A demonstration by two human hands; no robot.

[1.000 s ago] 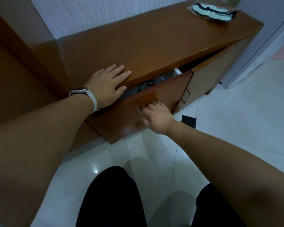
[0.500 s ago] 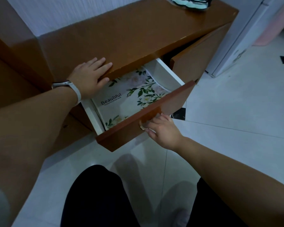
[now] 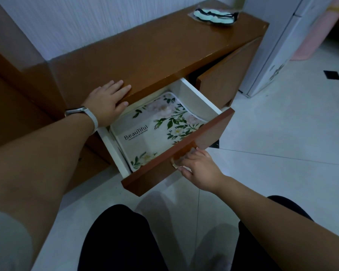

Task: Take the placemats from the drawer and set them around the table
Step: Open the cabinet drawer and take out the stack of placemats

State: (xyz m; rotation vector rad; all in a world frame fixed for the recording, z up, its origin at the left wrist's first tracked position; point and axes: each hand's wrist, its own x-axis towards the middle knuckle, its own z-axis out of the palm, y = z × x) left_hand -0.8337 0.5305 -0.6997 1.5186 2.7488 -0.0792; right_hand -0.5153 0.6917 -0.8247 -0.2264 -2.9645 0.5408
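A brown drawer (image 3: 213, 132) with white inner walls stands pulled far out of the low wooden cabinet (image 3: 155, 53). Flat inside it lies a stack of floral placemats (image 3: 157, 130) printed with the word "Beautiful". My right hand (image 3: 199, 169) grips the metal handle (image 3: 174, 164) on the drawer's front panel, fingers curled round it. My left hand (image 3: 106, 100), a white band on its wrist, rests flat on the cabinet top just left of the drawer.
A small plastic packet (image 3: 215, 13) with teal and black contents lies at the cabinet top's far right. A second cabinet door (image 3: 223, 81) stands ajar behind the drawer. A white appliance (image 3: 278, 45) stands to the right. My dark-clad knees (image 3: 121, 241) are over the white tiled floor.
The drawer went from barely open to far out, pulled by my right hand on its handle, and the placemats came into sight. My left hand stayed flat on the cabinet top.
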